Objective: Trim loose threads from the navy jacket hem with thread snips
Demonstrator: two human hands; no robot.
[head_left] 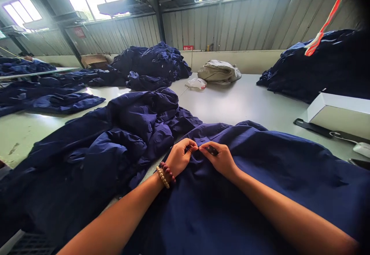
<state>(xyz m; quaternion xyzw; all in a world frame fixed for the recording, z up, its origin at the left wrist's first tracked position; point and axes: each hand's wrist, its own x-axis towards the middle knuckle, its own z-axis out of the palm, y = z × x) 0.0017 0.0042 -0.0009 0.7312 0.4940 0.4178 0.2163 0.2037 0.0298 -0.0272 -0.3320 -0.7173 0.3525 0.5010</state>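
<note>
A large navy blue garment [260, 162] is spread on the table in front of me, its exact kind unclear. Over its upper part, my left hand [180, 155] and my right hand [221, 158] meet almost fingertip to fingertip. Both are closed in a pinch close to the cloth; whatever lies between the fingertips is too small to make out. A dark patch shows inside the curl of my right hand, but its nature is unclear. Two beaded bracelets [165, 174] circle my left wrist. Left of my hands lies a crumpled heap of navy cloth [124, 143].
Navy garment piles stand at the back [153, 64] and at the right [323, 64] of the pale table [231, 101]. A beige cloth bundle [218, 72] sits between them. At right are a white box [341, 112] and a white plug with cable [362, 149]. A red-and-white strip [326, 24] hangs upper right.
</note>
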